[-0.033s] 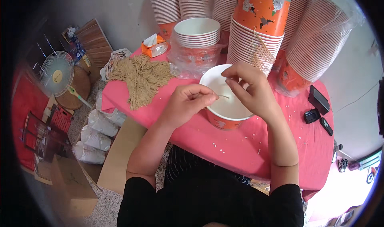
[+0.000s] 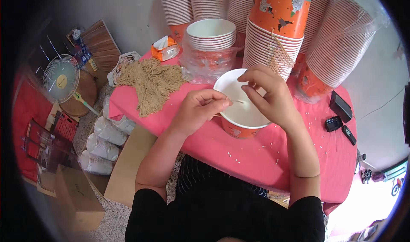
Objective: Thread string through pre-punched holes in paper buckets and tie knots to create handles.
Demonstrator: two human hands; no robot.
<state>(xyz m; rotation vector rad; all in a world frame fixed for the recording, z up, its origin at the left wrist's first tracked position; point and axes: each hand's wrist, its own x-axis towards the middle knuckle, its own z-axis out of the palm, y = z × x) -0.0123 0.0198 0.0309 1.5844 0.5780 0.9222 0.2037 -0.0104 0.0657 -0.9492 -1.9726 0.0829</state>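
Both hands (image 2: pixel 239 101) keep pinching a thin tan cord (image 2: pixel 237 101) over the white paper bucket (image 2: pixel 239 114), nothing shifted.

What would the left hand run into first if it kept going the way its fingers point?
Probably the right hand. The left hand points right across the paper bowl, pinching a thin cord whose far end the right fingers hold. Depth is unclear.

Your right hand (image 2: pixel 269 97) over the paper bowl's (image 2: pixel 239 114) far rim; cup stacks (image 2: pixel 341 45) cut off at the frame's top.
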